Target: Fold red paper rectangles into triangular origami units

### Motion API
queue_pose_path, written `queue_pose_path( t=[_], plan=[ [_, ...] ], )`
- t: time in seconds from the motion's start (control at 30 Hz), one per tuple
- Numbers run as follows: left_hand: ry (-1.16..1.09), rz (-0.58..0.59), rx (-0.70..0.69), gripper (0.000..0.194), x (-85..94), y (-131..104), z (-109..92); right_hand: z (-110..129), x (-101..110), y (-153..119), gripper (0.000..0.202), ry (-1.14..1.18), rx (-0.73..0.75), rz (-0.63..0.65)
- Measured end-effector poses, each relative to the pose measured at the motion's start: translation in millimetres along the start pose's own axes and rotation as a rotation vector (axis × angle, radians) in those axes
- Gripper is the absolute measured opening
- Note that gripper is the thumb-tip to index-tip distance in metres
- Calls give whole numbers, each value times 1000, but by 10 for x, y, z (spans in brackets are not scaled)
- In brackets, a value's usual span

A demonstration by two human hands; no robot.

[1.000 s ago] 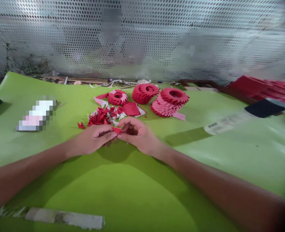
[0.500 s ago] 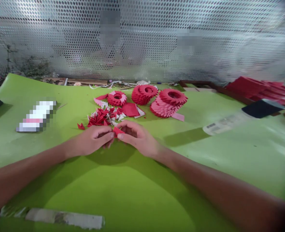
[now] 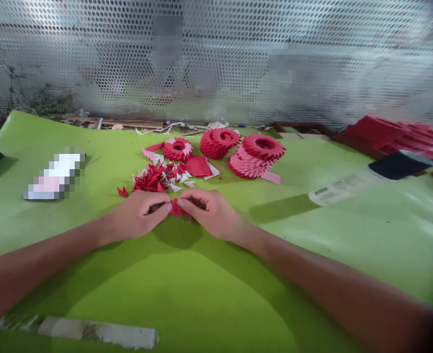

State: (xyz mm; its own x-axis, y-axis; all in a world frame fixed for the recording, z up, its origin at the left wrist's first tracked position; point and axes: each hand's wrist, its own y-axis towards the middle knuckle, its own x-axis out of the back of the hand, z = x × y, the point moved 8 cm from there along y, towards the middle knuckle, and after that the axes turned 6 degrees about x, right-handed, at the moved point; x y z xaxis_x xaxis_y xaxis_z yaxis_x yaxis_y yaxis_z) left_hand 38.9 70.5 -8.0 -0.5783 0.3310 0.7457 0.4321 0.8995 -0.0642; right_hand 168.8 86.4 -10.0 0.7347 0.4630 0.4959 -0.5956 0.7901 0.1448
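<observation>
A small piece of red paper (image 3: 177, 208) is pinched between my two hands above the green table surface. My left hand (image 3: 139, 212) grips its left side between thumb and fingers, and my right hand (image 3: 213, 212) grips its right side. The fingers partly cover the paper, so its folds cannot be made out. Just beyond my hands lies a pile of small folded red and white paper pieces (image 3: 151, 178). One red folded piece (image 3: 122, 191) sits apart to the left. Flat red paper sheets (image 3: 198, 166) lie behind the pile.
Ring-shaped stacks of folded paper stand farther back: a small ring (image 3: 178, 149), a red stack (image 3: 219, 143) and a pink-and-red stack (image 3: 256, 157). A clear container with a black end (image 3: 400, 164) lies at right, near red paper stacks (image 3: 393, 132). A blurred-out bright object (image 3: 57, 174) lies left.
The red paper has been turned between my hands, and its upper corner no longer shows above the fingers. My right fingers have curled in closer around it.
</observation>
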Motion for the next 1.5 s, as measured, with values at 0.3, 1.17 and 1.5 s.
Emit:
queue_pose_path(
  t=[0.3,1.17,1.5],
  plan=[
    [-97,75,88,30,4,36,77,-66,32,9,25,-5,-40,-71],
    [-154,-13,4,28,7,16,64,-41,20,-6,34,-22,-61,-6],
    [-112,-77,-10,25,58,6,41,-57,-9,-7,34,8,-58,20]
  ],
)
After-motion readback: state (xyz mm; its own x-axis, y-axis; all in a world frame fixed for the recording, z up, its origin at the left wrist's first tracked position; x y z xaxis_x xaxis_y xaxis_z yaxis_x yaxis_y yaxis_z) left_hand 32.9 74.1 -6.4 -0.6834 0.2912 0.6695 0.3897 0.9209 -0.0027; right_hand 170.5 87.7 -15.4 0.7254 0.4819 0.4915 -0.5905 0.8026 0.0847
